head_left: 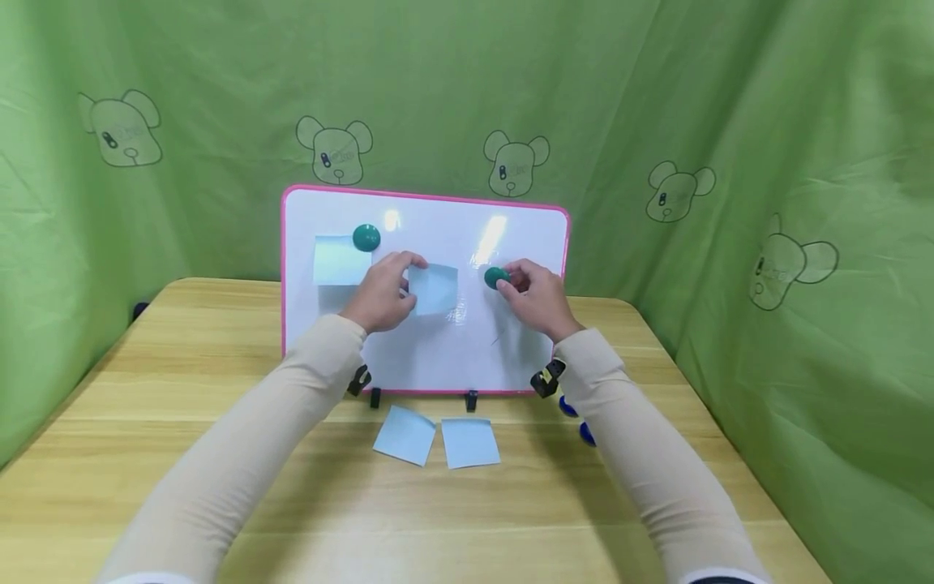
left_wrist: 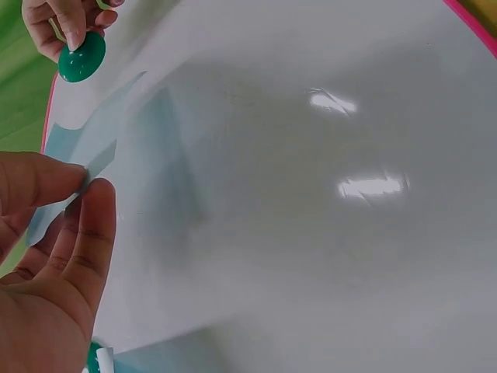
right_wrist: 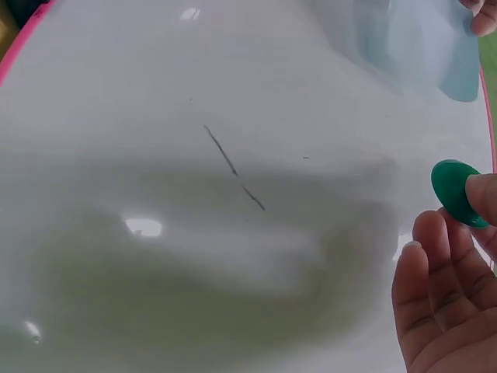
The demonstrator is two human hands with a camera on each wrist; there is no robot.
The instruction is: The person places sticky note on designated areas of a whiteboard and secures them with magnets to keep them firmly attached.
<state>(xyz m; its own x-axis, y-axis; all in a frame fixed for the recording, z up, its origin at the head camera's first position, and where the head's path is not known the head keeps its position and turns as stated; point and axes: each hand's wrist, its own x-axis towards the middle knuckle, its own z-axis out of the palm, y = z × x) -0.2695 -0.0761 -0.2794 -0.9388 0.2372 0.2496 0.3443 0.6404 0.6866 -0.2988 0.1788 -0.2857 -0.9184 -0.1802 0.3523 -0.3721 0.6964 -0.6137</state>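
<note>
The left hand (head_left: 381, 294) pinches a light blue paper square (head_left: 435, 289) by its left edge, in front of the whiteboard (head_left: 467, 357). In the left wrist view the paper (left_wrist: 97, 128) curves away from the board, between thumb and fingers of the left hand (left_wrist: 58, 241). The right hand (head_left: 538, 296) holds a round green magnet (head_left: 497, 277) to the right of the paper. The right wrist view has this magnet (right_wrist: 454, 193) tilted between thumb and fingers of the right hand (right_wrist: 454, 287). Whether it touches the board I cannot tell.
Another blue square (head_left: 339, 261) hangs at the board's left, a green magnet (head_left: 366, 238) at its top right corner. Two blue squares (head_left: 404, 435) (head_left: 470, 443) lie on the wooden table (head_left: 350, 511). Blue magnets (head_left: 568, 406) lie beside the right forearm. Black clips (head_left: 471, 400) stand under the board.
</note>
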